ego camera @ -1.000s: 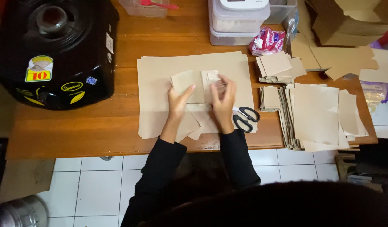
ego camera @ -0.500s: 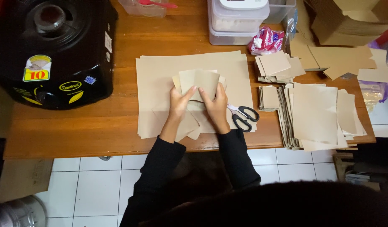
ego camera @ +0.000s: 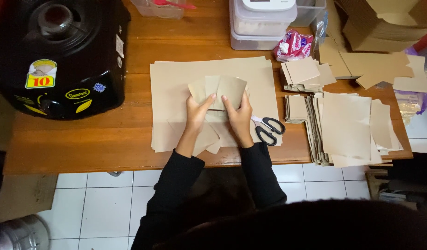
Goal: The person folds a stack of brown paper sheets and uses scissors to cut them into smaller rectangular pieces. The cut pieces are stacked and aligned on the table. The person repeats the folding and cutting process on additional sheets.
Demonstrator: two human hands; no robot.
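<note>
— Both hands, left hand (ego camera: 196, 112) and right hand (ego camera: 238, 112), pinch a small stack of brown paper pieces (ego camera: 219, 90) by its near edge, above the large paper sheets (ego camera: 176, 88).

— Its long axis?

— Left to right, fanned away from the person. The stack's lower part hides behind the fingers; scissors (ego camera: 267, 129) lie just right.

The small paper pieces (ego camera: 220, 90) are plain tan, the same tan as the large sheets (ego camera: 176, 88) under them and the paper stacks (ego camera: 347, 125) to the side — no print, no pattern. The table (ego camera: 84, 139) is warm orange-brown wood with a faint grain. The scissors (ego camera: 269, 129) have black handles. The 2 sleeves (ego camera: 176, 180) are black. The appliance (ego camera: 60, 55) is glossy black with yellow and red stickers. A packet (ego camera: 294, 45) shows pink-red and white — the floor tiles (ego camera: 107, 203) are white with grey joints.
</note>
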